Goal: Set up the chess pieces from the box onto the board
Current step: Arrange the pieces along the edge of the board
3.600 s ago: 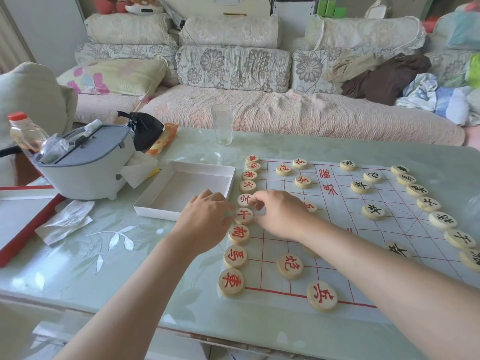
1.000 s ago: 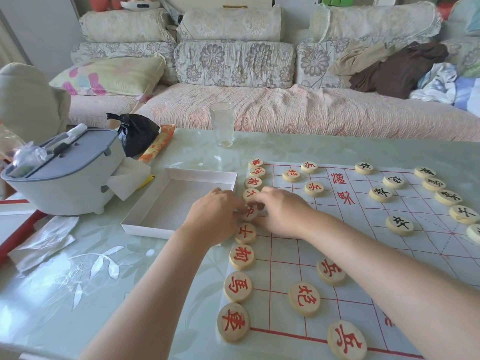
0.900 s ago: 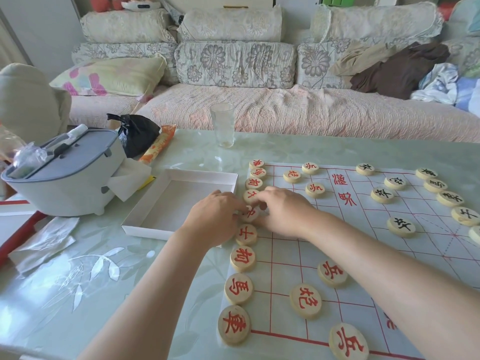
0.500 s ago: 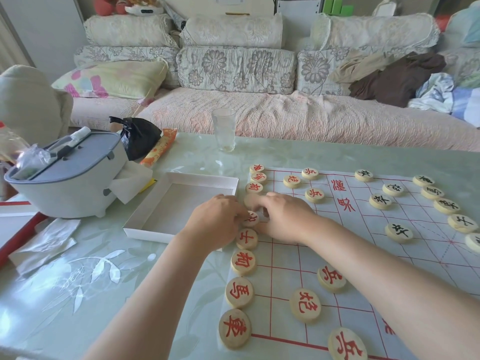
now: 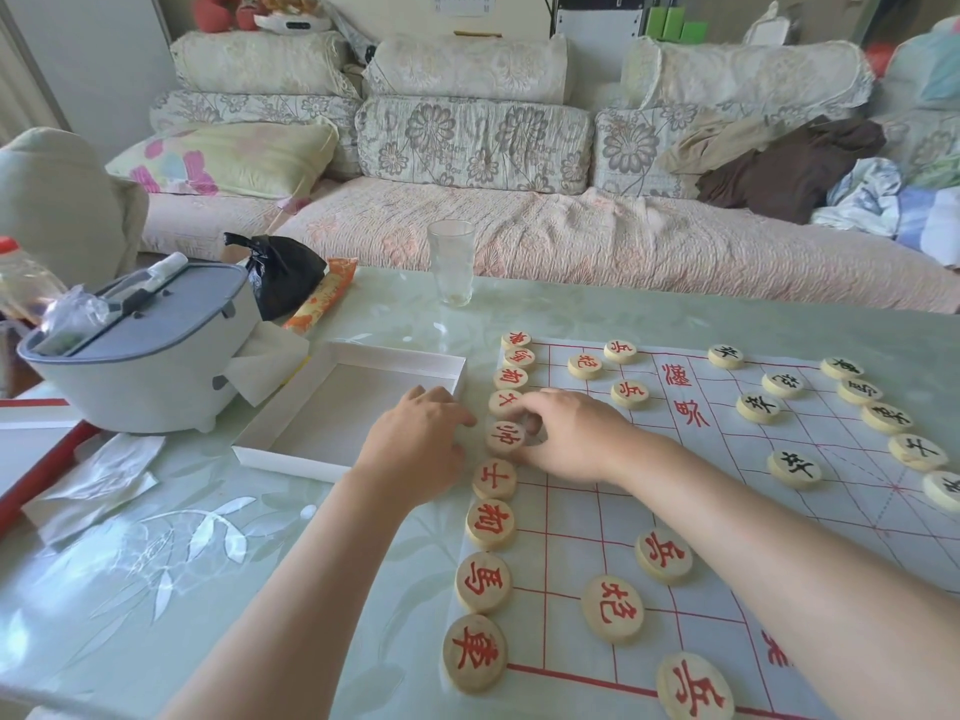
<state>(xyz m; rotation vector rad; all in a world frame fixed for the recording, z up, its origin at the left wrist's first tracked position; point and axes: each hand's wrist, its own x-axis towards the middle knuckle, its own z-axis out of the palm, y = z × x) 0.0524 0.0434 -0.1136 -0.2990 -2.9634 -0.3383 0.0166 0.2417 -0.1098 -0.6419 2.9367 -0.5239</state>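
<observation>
Step in hand: seating the round pale wooden chess piece with a red character (image 5: pixel 504 438) at the midpoint of the red back row, which runs along the left edge of the white paper board with red grid lines (image 5: pixel 727 517). The piece lies flat on the board, between its red-marked neighbours (image 5: pixel 493 478) in that row and directly between the two hands. The right hand (image 5: pixel 571 439) curls over it from the board side, thumb and fingertips closed on its rim. The left hand (image 5: pixel 415 444) reaches in from the bench (image 5: pixel 156 563) side, bent fingers at the piece's left rim; whether they grip or merely steady it cannot be determined. The shallow white cardboard box (image 5: pixel 343 413) lies on the bench just beside the board's left edge; its visible interior shows no pieces. Judgement: the layout is near completion, with the black-marked pieces (image 5: pixel 795 468) ranged toward the board's right edge. The next move calls for centring the piece on its intersection, then lifting both hands clear without nudging the close-set neighbours.
</observation>
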